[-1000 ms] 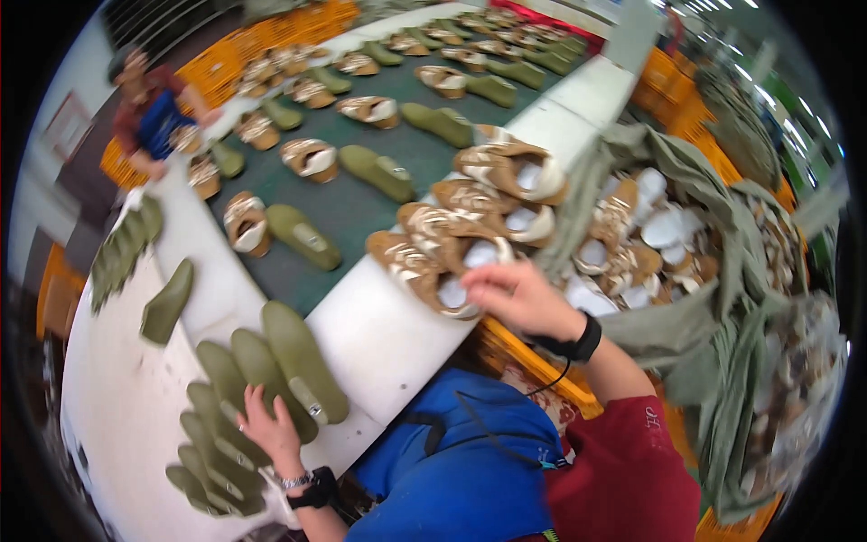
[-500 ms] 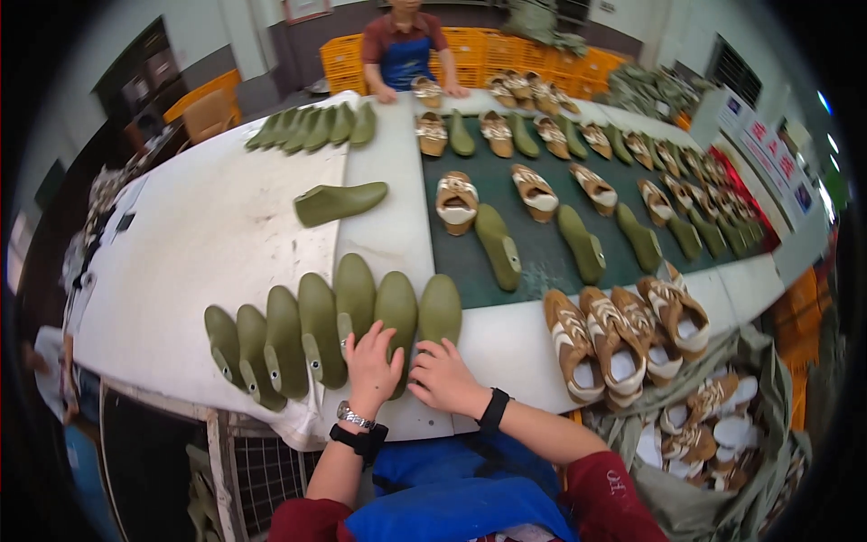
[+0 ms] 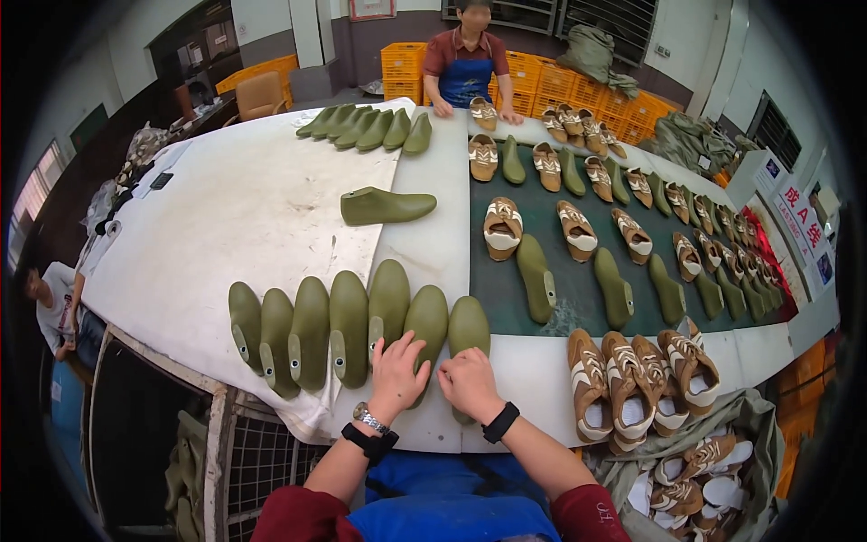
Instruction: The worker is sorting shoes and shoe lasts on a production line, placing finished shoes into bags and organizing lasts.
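A row of olive-green shoe lasts [image 3: 310, 330] stands side by side along the near edge of the table, toes pointing away from me. My left hand [image 3: 396, 375] rests with spread fingers over the heel ends of two lasts, one of them the second from the right [image 3: 426, 321]. It grips neither. Beside it, my right hand [image 3: 470, 383] curls its fingers over the heel part of the rightmost last [image 3: 469, 327], which stands slightly apart from the others. The hand hides much of that last's near end. Another last [image 3: 388, 207] lies on its side farther up the table.
Brown-and-white sneakers [image 3: 633, 395] stand at the table edge to my right, above a sack [image 3: 750, 420] of more shoes. A green belt [image 3: 578, 287] carries rows of sneakers and lasts. Across the table stands a co-worker [image 3: 466, 68]. More lasts [image 3: 361, 128] lie at the far left.
My view has shifted, so the table's contents appear farther right and lower. My right hand's fingers are more curled at the rightmost last; my left hand stays spread over the lasts.
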Available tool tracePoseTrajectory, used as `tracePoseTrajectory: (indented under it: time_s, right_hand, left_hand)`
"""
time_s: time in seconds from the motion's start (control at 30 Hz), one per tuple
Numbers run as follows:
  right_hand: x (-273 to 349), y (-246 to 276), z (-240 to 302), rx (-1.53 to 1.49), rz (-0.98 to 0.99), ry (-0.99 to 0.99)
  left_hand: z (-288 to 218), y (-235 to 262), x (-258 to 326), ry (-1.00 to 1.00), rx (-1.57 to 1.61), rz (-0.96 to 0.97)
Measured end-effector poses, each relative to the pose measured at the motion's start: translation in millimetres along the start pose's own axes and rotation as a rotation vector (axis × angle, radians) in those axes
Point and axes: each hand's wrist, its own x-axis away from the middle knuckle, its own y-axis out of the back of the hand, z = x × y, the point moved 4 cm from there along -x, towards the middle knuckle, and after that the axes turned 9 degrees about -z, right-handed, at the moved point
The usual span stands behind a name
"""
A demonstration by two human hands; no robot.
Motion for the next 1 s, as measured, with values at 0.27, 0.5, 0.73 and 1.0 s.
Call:
tracePoseTrajectory:
  time_s: [0.27,0.5,0.73,1.0]
  right_hand:
    - [-4.0,4.9,-1.4,-0.085,-0.022,-0.050]
    - [-3.7,2.9,-0.8,-0.123,-0.021,-0.054]
    - [-2.4,-0.7,-8.0,-0.103,0.010,-0.054]
    - [-4.0,-1.9,-4.2,-0.097,0.034,-0.038]
  left_hand:
    - [-0.6,-0.6,-2.7,-0.032,-0.022,0.035]
    - [-6.8,93.4,-38.6,-0.242,-0.024,0.353]
    - [15.3,200.1,-209.2,-0.203,-0.202,0.161]
    - [156.9,63.9,-357.3,0.024,-0.544,0.176]
